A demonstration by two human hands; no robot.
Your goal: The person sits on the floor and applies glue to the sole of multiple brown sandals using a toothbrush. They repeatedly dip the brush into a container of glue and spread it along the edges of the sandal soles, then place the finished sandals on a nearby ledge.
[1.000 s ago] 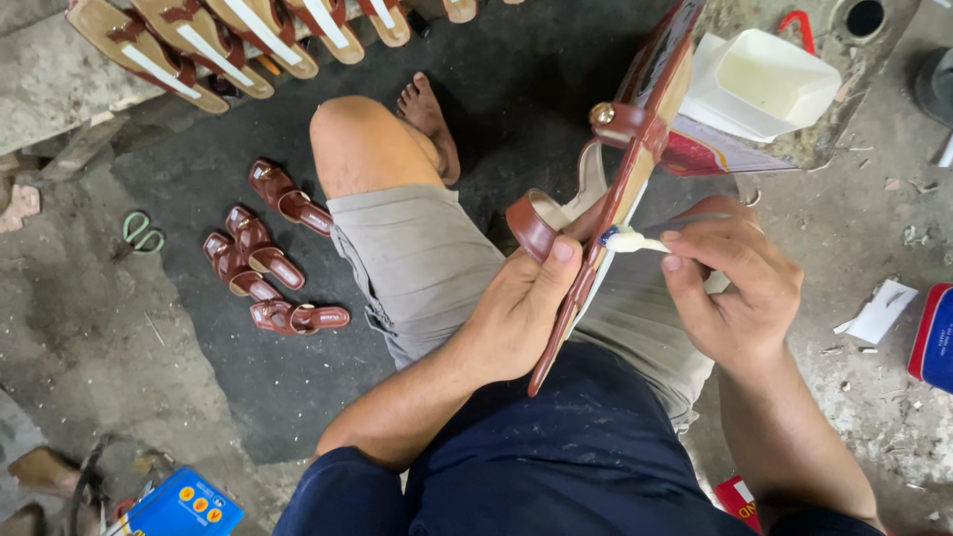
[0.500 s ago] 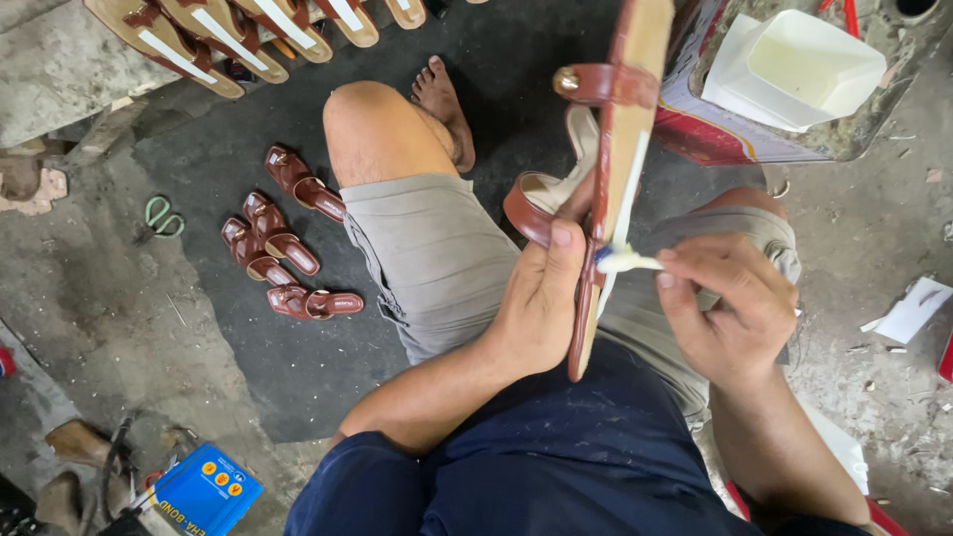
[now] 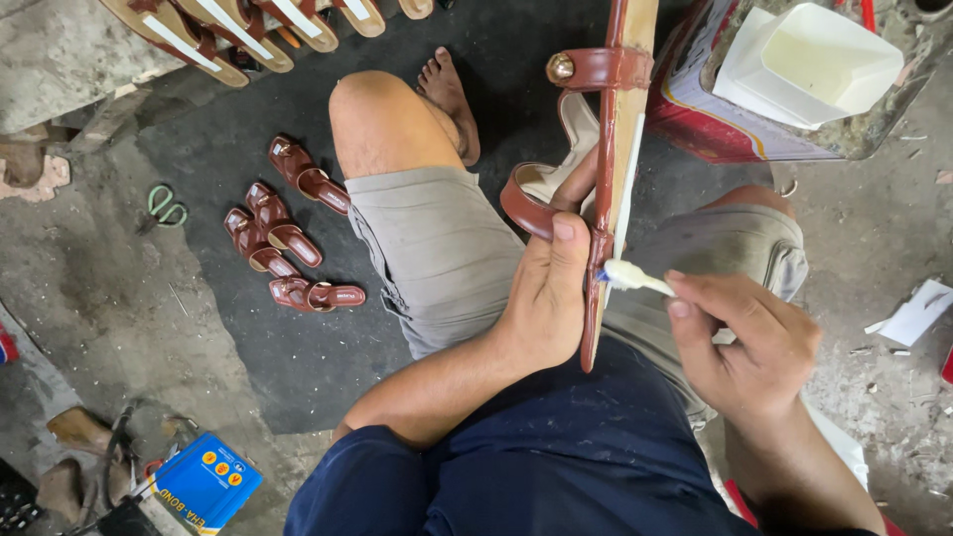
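Nearest the camera, the right hand (image 3: 749, 342) is closed in a pinch grip on a small brush (image 3: 635, 279), whose white, glue-wet tip points toward nine o'clock and touches the edge of the sandal (image 3: 608, 189). The left hand (image 3: 546, 288) sits just beside it at nine o'clock, its grip clenched on the sandal, thumb pressed along the brown edge and fingers hooked through the strap (image 3: 531, 199).

The sandal stands on edge over the lap, its long axis running from six o'clock up to twelve o'clock, so the brush meets it almost square on, near the lower third of the sole. Both hands are close to the contact point; the right one carries the tool, the left one steadies.

Farther out, at ten o'clock on the floor, lie loose brown straps (image 3: 288, 238) and green scissors (image 3: 166, 206). At one o'clock stands a red tin (image 3: 715, 109) with a white container (image 3: 814, 60) resting on it. At eleven o'clock, a row of finished soles (image 3: 238, 30) lines the far edge.
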